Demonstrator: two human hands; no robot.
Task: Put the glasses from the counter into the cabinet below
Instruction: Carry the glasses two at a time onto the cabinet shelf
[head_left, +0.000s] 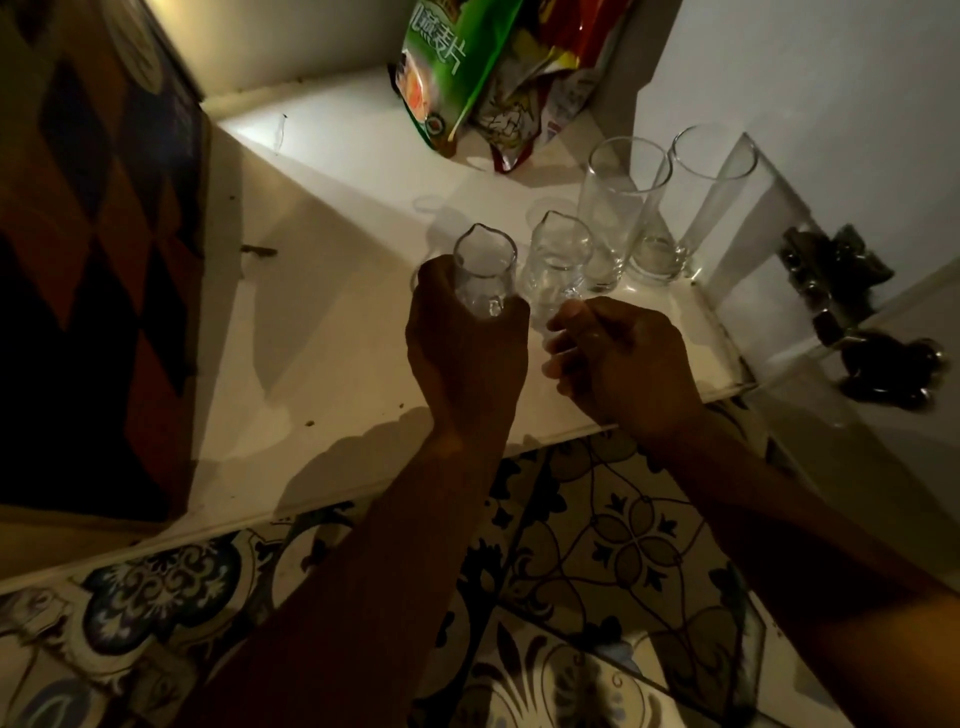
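both forearms come in from the bottom of the shot over the patterned floor tiles (613, 540), reaching onto the white cabinet shelf (322, 364), so i'll place everything off that shelf.

biggest thing on it is a dark box with a diamond pattern (93, 270), filling the shelf's left end. at the back of the shelf lean some snack bags (467, 78), a green one in front of a red and yellow one. off the shelf's right end there's a metal door hinge (831, 275), so the door looks swung open.

now the glassware. two tall glasses (623, 208) stand upright side by side toward the right end of the shelf, near the wall. just in front of them a small spouted glass (558, 260) sits on the shelf too. a second small spouted glass (485, 270) is in the left hand (462, 332), fingers wrapped round its lower half, mouth up, just left of the other small one. can't tell if its base is touching the shelf or hovering just above.

the right hand (618, 358) is at the front edge of the shelf, just below the standing small glass, fingers loosely curled and holding nothing as far as i can see.

my read: this is the setting-down step for the left-hand glass, and the job looks well along with three stowed. next move wants a gentle lowering beside its twin without clinking, then letting go cleanly. it's dim in there, so easy to misjudge.
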